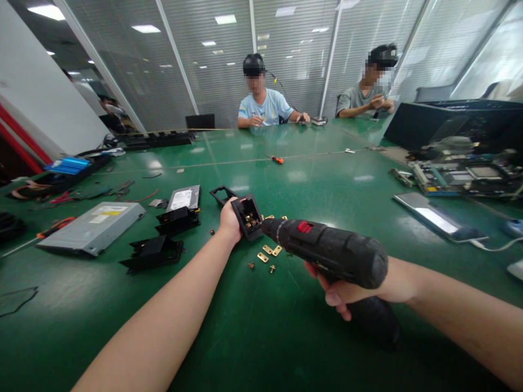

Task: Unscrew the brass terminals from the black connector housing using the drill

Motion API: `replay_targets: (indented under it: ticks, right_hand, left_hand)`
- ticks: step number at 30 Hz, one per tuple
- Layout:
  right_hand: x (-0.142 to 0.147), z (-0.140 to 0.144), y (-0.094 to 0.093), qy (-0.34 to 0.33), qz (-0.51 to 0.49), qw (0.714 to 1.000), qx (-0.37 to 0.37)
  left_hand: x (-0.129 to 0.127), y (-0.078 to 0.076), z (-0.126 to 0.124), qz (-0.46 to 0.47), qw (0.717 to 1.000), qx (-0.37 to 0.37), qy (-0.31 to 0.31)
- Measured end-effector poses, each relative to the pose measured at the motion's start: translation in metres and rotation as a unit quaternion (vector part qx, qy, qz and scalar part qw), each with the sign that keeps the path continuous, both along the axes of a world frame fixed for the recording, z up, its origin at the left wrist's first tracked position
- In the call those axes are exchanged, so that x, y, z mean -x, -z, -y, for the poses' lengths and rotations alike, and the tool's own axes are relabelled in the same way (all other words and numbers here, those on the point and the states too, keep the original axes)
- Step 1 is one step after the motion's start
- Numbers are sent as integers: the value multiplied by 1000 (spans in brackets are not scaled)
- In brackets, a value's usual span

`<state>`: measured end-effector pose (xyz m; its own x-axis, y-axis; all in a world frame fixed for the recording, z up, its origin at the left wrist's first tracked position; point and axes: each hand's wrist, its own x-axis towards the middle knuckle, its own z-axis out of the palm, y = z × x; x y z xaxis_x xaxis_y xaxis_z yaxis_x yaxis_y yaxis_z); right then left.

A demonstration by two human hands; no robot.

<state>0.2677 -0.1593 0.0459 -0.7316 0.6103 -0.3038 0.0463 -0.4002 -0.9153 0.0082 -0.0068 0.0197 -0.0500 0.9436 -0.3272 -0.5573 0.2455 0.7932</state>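
Centre frame: left hand [229, 222] grips black socket [248, 216]; right hand [347, 288] grips drill [327, 247], tip at socket. Brass parts [269, 253] below on table [261, 337].

Single head-worn view, looking forward and down across the green table [261, 337] from its near edge. Both forearms enter from the near bottom, close to the lens. Far side reaches two seated people and glass partition [212, 65].
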Motion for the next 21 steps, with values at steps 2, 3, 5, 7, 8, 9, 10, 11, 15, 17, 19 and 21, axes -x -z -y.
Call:
replay_targets:
  ticks: [2,3,5,7,8,9,10,11,15,17,19,21]
  right_hand:
    - [2,1,-6,3,11,1000,-4]
    - [3,2,-9,3,13,1000,-10]
    - [4,3,-13,-1,16,1000,-25]
    - [4,4,-15,-4,20,999,-41]
    - [4,4,-15,-6,22,999,-48]
    - [4,5,-15,-9,25,998,-53]
    - [4,5,-15,-12,28,998,-56]
    - [4,5,-15,-15,31,998,-57]
    - [4,4,-13,-8,34,998,-54]
    - [5,3,-12,-8,37,998,-57]
    - [5,3,-11,-11,41,997,-62]
    - [5,3,-11,-10,42,997,-65]
  left_hand:
    - [-1,0,0,-3,1000,-2,0]
    - [-1,0,0,-4,1000,-4,-1]
    - [-2,0,0,-5,1000,-5,-7]
    - [-2,0,0,-6,1000,-9,-18]
    - [-2,0,0,-7,1000,-11,-23]
    - [-2,1,0,-8,1000,-13,-26]
    - [-2,1,0,-8,1000,-14,-26]
    - [-1,1,0,-8,1000,-15,-25]
    - [-1,0,1,-6,1000,-13,-12]
    - [-1,-1,1,-7,1000,-8,-4]
    - [-1,-2,2,-13,1000,-6,0]
    - [-2,-2,2,-18,1000,-10,-3]
